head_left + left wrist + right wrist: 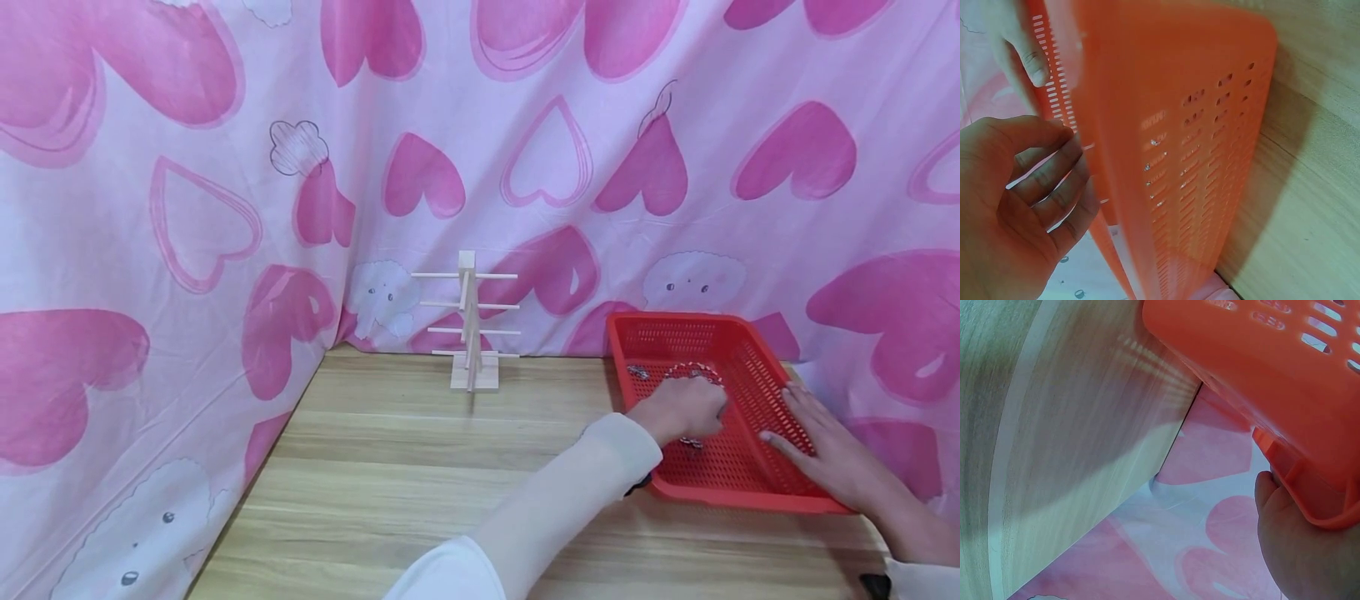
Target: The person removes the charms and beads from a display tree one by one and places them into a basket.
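Note:
A red perforated plastic basket (720, 498) stands at the right of the table. My left hand (684, 408) reaches into it with bent fingers, over a looped string of red and pale beads (697, 367). The basket's rim hides my left fingertips in the left wrist view, so whether they pinch the beads cannot be told. Small dark and silvery pieces, perhaps jewellery, lie on the basket floor near that hand. My right hand (832, 454) rests on the basket's right rim, its fingers extended and the thumb over the inner side.
A pale wooden rack (468, 321) with several horizontal rods stands upright at the back of the wood-grain table (397, 467), left of the basket. Pink heart-patterned cloth (420, 175) hangs behind and along the left side.

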The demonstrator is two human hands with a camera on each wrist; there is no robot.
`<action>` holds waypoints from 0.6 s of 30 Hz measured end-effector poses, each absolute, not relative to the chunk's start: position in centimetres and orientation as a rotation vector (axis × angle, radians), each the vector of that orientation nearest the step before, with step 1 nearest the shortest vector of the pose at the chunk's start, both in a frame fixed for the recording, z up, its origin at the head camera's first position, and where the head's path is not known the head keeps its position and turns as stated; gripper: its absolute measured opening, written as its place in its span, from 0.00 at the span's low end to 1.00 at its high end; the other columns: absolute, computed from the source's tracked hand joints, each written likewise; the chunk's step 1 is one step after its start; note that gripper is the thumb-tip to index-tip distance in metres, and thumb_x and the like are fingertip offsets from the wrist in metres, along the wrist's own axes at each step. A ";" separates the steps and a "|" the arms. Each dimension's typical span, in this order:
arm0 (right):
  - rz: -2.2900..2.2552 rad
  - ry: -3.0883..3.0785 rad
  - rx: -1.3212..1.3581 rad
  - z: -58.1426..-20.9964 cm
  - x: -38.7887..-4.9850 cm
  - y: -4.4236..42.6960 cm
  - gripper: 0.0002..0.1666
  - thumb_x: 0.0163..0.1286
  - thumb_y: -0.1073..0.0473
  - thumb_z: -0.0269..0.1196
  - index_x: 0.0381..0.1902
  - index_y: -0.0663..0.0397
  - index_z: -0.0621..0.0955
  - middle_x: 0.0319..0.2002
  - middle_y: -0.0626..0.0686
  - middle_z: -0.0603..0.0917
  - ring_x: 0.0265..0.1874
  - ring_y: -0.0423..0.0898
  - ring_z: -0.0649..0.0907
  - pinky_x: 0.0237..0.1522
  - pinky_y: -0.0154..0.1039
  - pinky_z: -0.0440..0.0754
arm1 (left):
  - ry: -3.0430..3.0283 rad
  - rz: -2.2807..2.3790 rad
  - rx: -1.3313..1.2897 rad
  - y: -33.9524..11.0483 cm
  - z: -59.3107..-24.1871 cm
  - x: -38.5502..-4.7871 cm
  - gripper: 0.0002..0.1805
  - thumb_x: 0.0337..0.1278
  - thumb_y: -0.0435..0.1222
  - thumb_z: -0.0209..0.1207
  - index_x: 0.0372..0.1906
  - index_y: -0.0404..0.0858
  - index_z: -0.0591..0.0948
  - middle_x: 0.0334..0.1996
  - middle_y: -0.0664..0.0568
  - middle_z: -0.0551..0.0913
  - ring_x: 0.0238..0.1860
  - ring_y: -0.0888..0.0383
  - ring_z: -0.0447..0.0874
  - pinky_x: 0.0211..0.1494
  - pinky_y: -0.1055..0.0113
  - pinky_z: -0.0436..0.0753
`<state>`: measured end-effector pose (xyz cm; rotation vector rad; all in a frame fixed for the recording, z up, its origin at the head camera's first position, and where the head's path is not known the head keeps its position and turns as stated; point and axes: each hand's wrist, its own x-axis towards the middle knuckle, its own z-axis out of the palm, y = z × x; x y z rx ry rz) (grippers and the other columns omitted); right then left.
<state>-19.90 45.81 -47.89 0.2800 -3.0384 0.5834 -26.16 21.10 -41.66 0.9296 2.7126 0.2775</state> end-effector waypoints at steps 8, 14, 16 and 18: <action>0.586 -3.043 0.275 -47.8 -19.7 45.9 0.59 0.78 0.40 0.63 0.86 0.62 0.43 0.85 0.73 0.40 0.81 0.79 0.44 0.55 0.93 0.60 | 2.713 0.325 1.005 20.3 -41.4 -26.4 0.05 0.74 0.46 0.64 0.38 0.58 0.82 0.28 0.66 0.81 0.30 0.70 0.77 0.36 0.78 0.76; 0.562 -3.041 0.319 -47.1 -20.1 45.8 0.59 0.78 0.43 0.65 0.85 0.69 0.46 0.84 0.76 0.41 0.79 0.83 0.48 0.55 0.92 0.62 | 2.725 0.377 1.092 18.5 -39.7 -27.4 0.13 0.79 0.45 0.59 0.31 0.54 0.79 0.26 0.63 0.77 0.29 0.69 0.73 0.34 0.78 0.73; 0.531 -3.048 0.330 -46.5 -20.2 45.7 0.58 0.77 0.43 0.66 0.84 0.72 0.49 0.83 0.78 0.44 0.77 0.85 0.52 0.55 0.92 0.63 | 2.716 0.405 1.113 17.7 -38.8 -27.8 0.13 0.79 0.44 0.59 0.31 0.53 0.79 0.26 0.62 0.76 0.29 0.68 0.73 0.34 0.79 0.74; 0.485 -3.053 0.337 -45.7 -20.3 45.3 0.57 0.76 0.43 0.67 0.82 0.74 0.54 0.80 0.82 0.51 0.72 0.88 0.59 0.55 0.90 0.66 | 2.714 0.423 1.157 16.6 -37.9 -28.1 0.13 0.80 0.44 0.58 0.32 0.53 0.80 0.27 0.62 0.76 0.29 0.69 0.73 0.34 0.79 0.73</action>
